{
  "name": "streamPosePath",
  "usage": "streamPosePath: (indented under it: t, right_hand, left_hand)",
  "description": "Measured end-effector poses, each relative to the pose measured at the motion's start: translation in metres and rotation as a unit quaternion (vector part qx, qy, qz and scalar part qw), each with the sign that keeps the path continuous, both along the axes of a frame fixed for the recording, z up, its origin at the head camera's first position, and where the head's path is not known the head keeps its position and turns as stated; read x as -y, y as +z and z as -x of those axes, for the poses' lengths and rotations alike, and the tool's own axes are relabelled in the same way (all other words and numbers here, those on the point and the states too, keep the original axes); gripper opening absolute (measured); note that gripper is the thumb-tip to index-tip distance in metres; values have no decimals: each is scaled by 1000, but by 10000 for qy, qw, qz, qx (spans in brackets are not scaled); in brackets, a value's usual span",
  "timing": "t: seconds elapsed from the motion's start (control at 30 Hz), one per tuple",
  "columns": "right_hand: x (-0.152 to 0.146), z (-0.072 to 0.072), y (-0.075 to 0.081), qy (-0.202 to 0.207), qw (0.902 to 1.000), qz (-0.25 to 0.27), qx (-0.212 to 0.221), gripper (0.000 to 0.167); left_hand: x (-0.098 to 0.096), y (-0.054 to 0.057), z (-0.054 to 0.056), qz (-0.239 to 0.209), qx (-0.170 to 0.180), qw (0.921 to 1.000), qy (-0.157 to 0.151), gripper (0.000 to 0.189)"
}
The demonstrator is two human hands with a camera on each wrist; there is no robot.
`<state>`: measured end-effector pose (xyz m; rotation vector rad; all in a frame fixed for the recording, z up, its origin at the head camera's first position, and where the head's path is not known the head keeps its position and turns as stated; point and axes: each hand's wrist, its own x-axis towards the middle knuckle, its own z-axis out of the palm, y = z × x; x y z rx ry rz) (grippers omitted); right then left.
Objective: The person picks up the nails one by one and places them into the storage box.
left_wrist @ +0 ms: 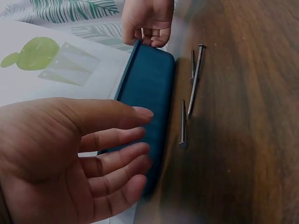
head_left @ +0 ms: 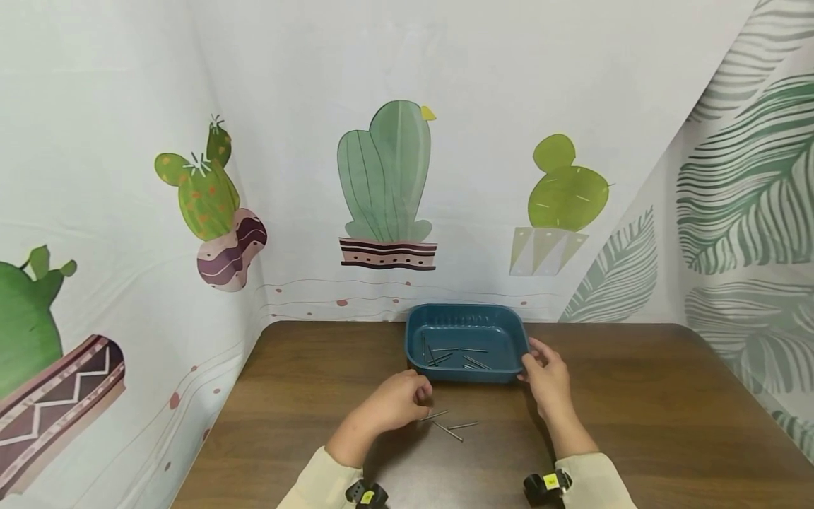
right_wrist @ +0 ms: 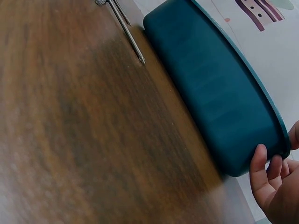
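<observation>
A blue tray [head_left: 470, 376] stands near the back edge of the table, with several nails [head_left: 477, 363] lying inside it. My right hand [head_left: 550, 378] grips the tray's front right corner, fingers and thumb about the rim; the right wrist view shows that hand [right_wrist: 280, 186] on the corner as well. Just in front of the tray's left corner is my left hand [head_left: 397, 399]. In the left wrist view, the fingers of this hand [left_wrist: 84, 158] are loosely bent and hold nothing. Three loose nails [head_left: 449, 432] lie on the table in front of the tray, close to the left fingertips.
Brown wood-grain table [head_left: 636, 410] surface extends to both sides of the tray. Right behind it hangs a white cloth [head_left: 483, 212] printed with cacti and leaves. Another cloth panel stands along the left side.
</observation>
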<state>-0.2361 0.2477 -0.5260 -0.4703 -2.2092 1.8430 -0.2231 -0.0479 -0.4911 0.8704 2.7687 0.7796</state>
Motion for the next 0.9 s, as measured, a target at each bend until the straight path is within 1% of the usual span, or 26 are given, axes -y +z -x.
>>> streamPosePath:
  t: [0.1,0.2,0.3,0.53,0.77,0.9]
  right_hand:
    - [-1,0,0,-4,10000,18,8,49]
    - [-1,0,0,1,10000,24,7,49]
    - [-1,0,0,11,10000,5,16,49]
    - [-1,0,0,-14,10000,-7,14,49]
    - [0,0,0,-62,10000,-15,-8,49]
    - [0,0,0,-59,10000,-18,-8,49]
  left_hand:
    - [0,-4,1,82,59,9999,-14,20]
    - [-1,-10,2,164,12,9999,-27,21]
    - [-2,-14,2,261,-54,9996,-24,21]
    - [-3,-16,-1,402,-67,9992,46,19]
    - [-4,-20,-1,481,-243,9985,-30,17]
    - [-5,-21,-2,467,-317,9984,6,15]
